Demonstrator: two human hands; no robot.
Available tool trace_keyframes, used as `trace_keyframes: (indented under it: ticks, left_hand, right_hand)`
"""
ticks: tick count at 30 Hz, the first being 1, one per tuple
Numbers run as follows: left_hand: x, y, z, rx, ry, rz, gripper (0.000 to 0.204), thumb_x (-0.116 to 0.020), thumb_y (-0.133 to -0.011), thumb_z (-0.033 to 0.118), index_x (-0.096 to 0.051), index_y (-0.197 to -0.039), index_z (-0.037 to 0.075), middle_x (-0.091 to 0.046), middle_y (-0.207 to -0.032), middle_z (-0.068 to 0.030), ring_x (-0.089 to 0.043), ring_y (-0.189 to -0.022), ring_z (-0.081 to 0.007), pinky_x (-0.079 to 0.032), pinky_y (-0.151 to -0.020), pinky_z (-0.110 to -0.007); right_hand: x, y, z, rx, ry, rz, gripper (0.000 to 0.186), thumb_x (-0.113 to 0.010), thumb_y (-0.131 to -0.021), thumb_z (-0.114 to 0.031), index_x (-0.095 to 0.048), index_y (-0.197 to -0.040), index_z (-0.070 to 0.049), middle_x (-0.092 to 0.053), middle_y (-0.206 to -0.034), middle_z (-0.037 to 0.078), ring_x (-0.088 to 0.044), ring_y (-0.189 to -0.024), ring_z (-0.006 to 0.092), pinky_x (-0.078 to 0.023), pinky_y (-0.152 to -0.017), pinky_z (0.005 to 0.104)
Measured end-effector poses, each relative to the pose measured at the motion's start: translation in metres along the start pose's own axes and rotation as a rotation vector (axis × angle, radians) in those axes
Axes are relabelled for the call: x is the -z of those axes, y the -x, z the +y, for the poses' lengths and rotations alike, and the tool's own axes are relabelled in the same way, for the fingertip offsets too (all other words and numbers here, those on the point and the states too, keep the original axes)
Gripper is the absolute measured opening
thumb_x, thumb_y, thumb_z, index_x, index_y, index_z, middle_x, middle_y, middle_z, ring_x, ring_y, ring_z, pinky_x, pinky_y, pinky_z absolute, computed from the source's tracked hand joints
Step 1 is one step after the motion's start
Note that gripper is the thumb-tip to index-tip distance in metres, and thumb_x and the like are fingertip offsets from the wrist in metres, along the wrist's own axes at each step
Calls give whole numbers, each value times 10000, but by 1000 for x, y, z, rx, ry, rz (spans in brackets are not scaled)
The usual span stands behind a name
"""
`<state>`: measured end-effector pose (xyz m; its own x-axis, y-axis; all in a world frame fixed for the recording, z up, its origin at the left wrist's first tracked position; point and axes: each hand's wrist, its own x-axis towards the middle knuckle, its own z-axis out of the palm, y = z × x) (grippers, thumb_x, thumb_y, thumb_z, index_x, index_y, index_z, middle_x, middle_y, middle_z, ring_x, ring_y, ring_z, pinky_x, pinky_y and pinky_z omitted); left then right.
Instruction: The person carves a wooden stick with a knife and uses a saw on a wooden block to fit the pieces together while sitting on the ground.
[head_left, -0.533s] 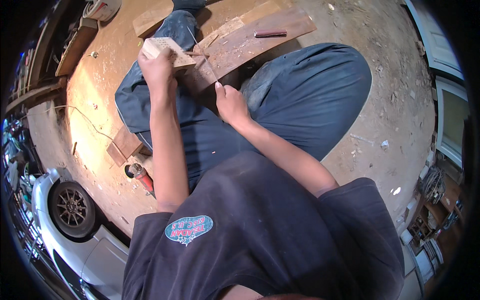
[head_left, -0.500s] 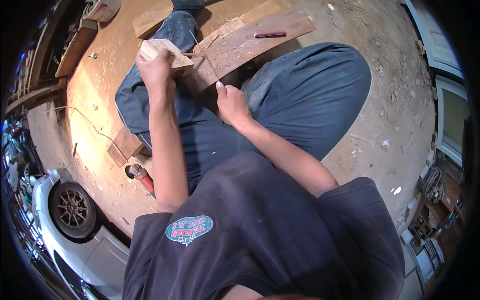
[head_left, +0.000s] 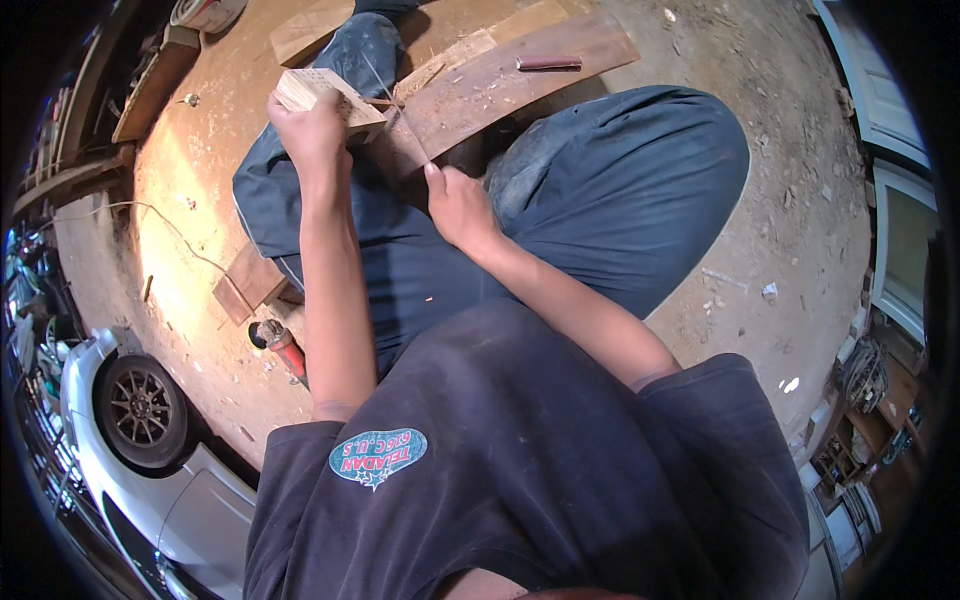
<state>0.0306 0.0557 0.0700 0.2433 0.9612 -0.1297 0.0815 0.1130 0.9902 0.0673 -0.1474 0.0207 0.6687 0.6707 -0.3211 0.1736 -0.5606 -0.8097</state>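
Observation:
My left hand [head_left: 313, 140] grips a pale wooden block [head_left: 307, 88] with rows of small holes, raised over my left leg. My right hand [head_left: 458, 205] is closed around the near end of a long thin rod-like tool [head_left: 411, 130], perhaps a file, which slants up past the block's right side. A short thin brown stick juts from the block toward the tool. Below both lies a long brown plank [head_left: 490, 90] with shavings and a dark red cylindrical item [head_left: 548, 63] on it.
A red power tool [head_left: 286, 350] and a board offcut [head_left: 245, 283] lie on the floor left of me, near a cord. A silver car [head_left: 195, 505] is at lower left. More boards [head_left: 295, 35] and a bucket [head_left: 205, 12] stand ahead; pale panels [head_left: 895, 250] line the right.
My left hand and the block have shifted slightly left and up. The thin tool has slid a little up and left with my right hand, its far end now higher.

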Motion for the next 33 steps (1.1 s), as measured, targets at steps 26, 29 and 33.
trace_keyframes:
  ticks: [26, 29, 33]
  left_hand:
    - [-4, 3, -2, -112, 64, 186, 251, -614, -782, -74, -573, -1029, -50, -661, -917, -129, -688, -769, -213, -570, -654, -323]
    - [1, 4, 2, -37, 35, 126, 212, -615, -789, -70, -583, -997, -49, -666, -901, -126, -689, -773, -209, -564, -641, -314]
    - [8, -8, -3, 13, 20, 27, 580, -650, -777, -74, -387, -1293, -41, -604, -1112, -169, -672, -945, -245, -574, -778, -344]
  right_hand:
    - [-6, -6, 4, -90, 29, 5, 531, -391, -1048, -394, -610, -842, 43, -628, -824, 317, -608, -865, 508, -462, -748, 553]
    - [8, -5, -12, 0, -124, 10, 545, -396, -1042, -409, -635, -852, 42, -640, -858, 313, -615, -878, 502, -463, -773, 554]
    - [-6, -6, 10, -31, -9, 5, 540, -401, -1043, -398, -625, -845, 52, -630, -825, 327, -613, -848, 515, -465, -760, 562]
